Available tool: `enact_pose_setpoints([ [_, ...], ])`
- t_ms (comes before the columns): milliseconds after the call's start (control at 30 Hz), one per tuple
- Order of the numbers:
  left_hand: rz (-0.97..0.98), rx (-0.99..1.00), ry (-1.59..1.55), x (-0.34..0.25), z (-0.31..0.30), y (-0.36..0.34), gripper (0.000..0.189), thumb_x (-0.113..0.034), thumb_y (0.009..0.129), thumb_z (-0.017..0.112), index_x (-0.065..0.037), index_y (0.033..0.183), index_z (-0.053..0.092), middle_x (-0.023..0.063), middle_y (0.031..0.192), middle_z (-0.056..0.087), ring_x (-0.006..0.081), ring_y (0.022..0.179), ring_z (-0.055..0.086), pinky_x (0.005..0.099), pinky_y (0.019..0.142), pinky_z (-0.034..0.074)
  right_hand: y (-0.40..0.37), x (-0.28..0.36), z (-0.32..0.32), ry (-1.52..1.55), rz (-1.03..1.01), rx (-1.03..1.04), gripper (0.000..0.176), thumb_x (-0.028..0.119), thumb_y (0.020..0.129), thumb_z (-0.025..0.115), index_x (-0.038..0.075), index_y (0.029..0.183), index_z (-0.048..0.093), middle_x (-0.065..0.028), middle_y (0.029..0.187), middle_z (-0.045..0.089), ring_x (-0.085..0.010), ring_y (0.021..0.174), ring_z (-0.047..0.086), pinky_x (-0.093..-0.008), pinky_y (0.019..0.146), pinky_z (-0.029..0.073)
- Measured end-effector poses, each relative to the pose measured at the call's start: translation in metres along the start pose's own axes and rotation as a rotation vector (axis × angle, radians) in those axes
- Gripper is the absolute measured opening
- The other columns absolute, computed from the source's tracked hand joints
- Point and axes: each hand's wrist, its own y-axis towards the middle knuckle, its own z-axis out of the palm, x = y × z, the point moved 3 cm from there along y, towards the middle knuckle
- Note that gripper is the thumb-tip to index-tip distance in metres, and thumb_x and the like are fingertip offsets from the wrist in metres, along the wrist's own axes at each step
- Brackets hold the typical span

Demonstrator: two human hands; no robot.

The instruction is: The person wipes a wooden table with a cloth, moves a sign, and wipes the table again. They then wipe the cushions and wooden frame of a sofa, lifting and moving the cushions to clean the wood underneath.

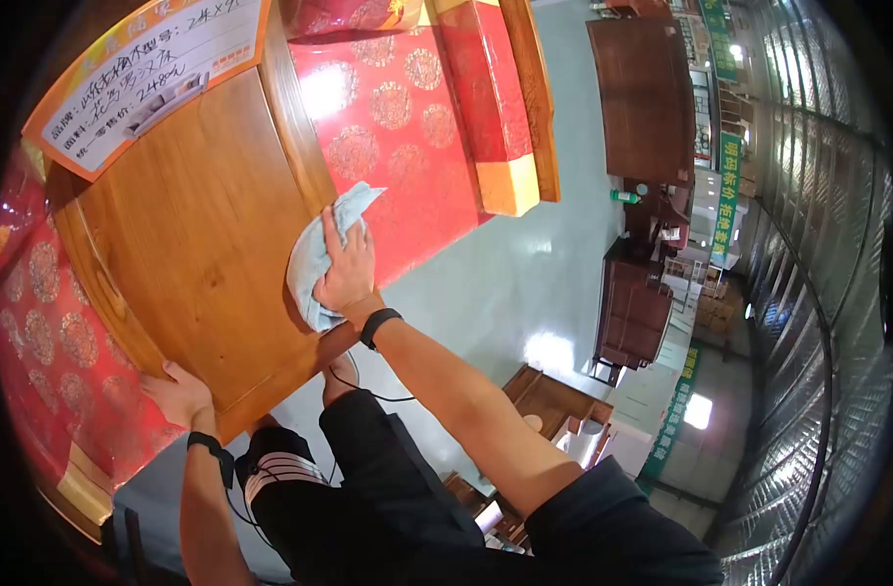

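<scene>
A wooden table (pixel 188 244) with a polished brown top lies in front of me. My right hand (pixel 347 269) presses a light blue cloth (pixel 310 264) onto the table's right edge, the cloth bunched under the palm and fingers. One corner of the cloth sticks out past my fingertips over the red cushion. At the table's near left edge rests my left hand (pixel 180 396), its thumb apart from the fingers and nothing held in it. Both wrists wear black bands.
Red patterned seat cushions (pixel 398 127) flank the table on both sides. A price card (pixel 158 73) with handwriting lies at the table's far end. Grey floor (pixel 525 264) stretches to the right, with dark wooden furniture (pixel 642 98) and green banners (pixel 726 195) beyond. A thin black cable hangs by my legs.
</scene>
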Motion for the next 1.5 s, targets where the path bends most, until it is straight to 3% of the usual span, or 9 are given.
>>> enact_pose_setpoints([
  [233, -0.03, -0.025, -0.2, -0.017, -0.028, -0.008, 0.063, -0.032, 0.103, 0.052, 0.006, 0.151, 0.038, 0.0328, 0.15, 0.047, 0.0498, 0.135, 0.047, 0.0545, 0.111, 0.041, 0.034, -0.002, -0.011, -0.107, -0.265, 0.28, 0.115, 0.022, 0.066, 0.068, 0.01, 0.168, 0.017, -0.0336, 0.139, 0.05, -0.0533, 0.146, 0.036, -0.063, 0.125, 0.022],
  [433, -0.188, 0.068, -0.255, -0.024, -0.031, -0.008, 0.061, -0.032, 0.104, 0.05, 0.003, 0.153, 0.037, 0.028, 0.153, 0.048, 0.0471, 0.138, 0.047, 0.0529, 0.114, 0.041, 0.116, 0.006, -0.012, -0.098, -0.457, 0.307, 0.109, 0.023, 0.064, 0.068, 0.008, 0.165, 0.029, -0.0329, 0.139, 0.051, -0.0511, 0.145, 0.038, -0.0622, 0.124, 0.025],
  [500, -0.154, 0.01, -0.262, -0.019, -0.024, -0.009, 0.061, -0.033, 0.105, 0.05, 0.002, 0.153, 0.037, 0.0274, 0.155, 0.047, 0.0461, 0.138, 0.048, 0.0523, 0.113, 0.042, 0.155, 0.015, -0.014, -0.074, -0.62, 0.151, 0.104, 0.023, 0.065, 0.07, 0.008, 0.162, 0.034, -0.0313, 0.14, 0.051, -0.0499, 0.145, 0.037, -0.0625, 0.124, 0.025],
  [767, -0.186, 0.092, -0.257, -0.021, -0.028, -0.008, 0.063, -0.038, 0.105, 0.048, 0.001, 0.154, 0.037, 0.0265, 0.149, 0.054, 0.0458, 0.133, 0.055, 0.053, 0.108, 0.047, 0.177, 0.019, -0.01, -0.143, -0.61, 0.183, 0.099, 0.024, 0.071, 0.072, 0.013, 0.162, 0.033, -0.026, 0.148, 0.048, -0.0436, 0.149, 0.034, -0.059, 0.126, 0.023],
  [967, -0.164, 0.009, -0.247, -0.024, -0.029, -0.01, 0.059, -0.04, 0.106, 0.048, 0.0, 0.149, 0.041, 0.0271, 0.142, 0.059, 0.0471, 0.124, 0.06, 0.0544, 0.101, 0.051, 0.165, 0.019, -0.016, -0.057, -0.539, 0.071, 0.079, 0.021, 0.073, 0.069, 0.009, 0.149, 0.049, -0.0259, 0.144, 0.051, -0.043, 0.145, 0.041, -0.0577, 0.123, 0.03],
  [1067, -0.112, -0.002, -0.244, -0.024, -0.027, -0.006, 0.058, -0.042, 0.106, 0.047, 0.001, 0.144, 0.043, 0.0285, 0.137, 0.061, 0.048, 0.12, 0.062, 0.0552, 0.098, 0.052, 0.152, 0.013, -0.014, 0.006, -0.208, -0.069, 0.074, 0.021, 0.077, 0.069, 0.005, 0.146, 0.049, -0.0252, 0.129, 0.058, -0.0435, 0.133, 0.052, -0.0553, 0.115, 0.04],
  [1200, -0.062, -0.091, -0.24, -0.018, -0.016, -0.002, 0.059, -0.046, 0.106, 0.046, 0.0, 0.143, 0.042, 0.0293, 0.133, 0.062, 0.0481, 0.117, 0.063, 0.0563, 0.095, 0.052, 0.113, 0.012, -0.009, -0.005, -0.067, -0.068, 0.076, 0.022, 0.081, 0.068, 0.006, 0.151, 0.043, -0.0245, 0.13, 0.059, -0.0419, 0.134, 0.052, -0.0559, 0.118, 0.037],
  [1267, -0.159, 0.072, -0.227, -0.022, -0.026, -0.003, 0.061, -0.049, 0.106, 0.046, -0.001, 0.144, 0.041, 0.0278, 0.132, 0.064, 0.0474, 0.116, 0.064, 0.0564, 0.094, 0.052, 0.07, 0.009, -0.003, -0.055, -0.102, -0.098, 0.078, 0.023, 0.081, 0.067, 0.006, 0.153, 0.042, -0.0255, 0.133, 0.058, -0.0428, 0.136, 0.05, -0.0567, 0.12, 0.034],
  [1500, -0.136, -0.033, -0.264, -0.023, -0.024, -0.01, 0.062, -0.049, 0.106, 0.045, -0.002, 0.145, 0.043, 0.0248, 0.138, 0.063, 0.0454, 0.12, 0.064, 0.056, 0.095, 0.053, -0.03, 0.005, -0.009, -0.054, -0.299, -0.019, 0.087, 0.022, 0.075, 0.064, 0.005, 0.157, 0.041, -0.0299, 0.14, 0.054, -0.0503, 0.141, 0.043, -0.0614, 0.125, 0.025],
])
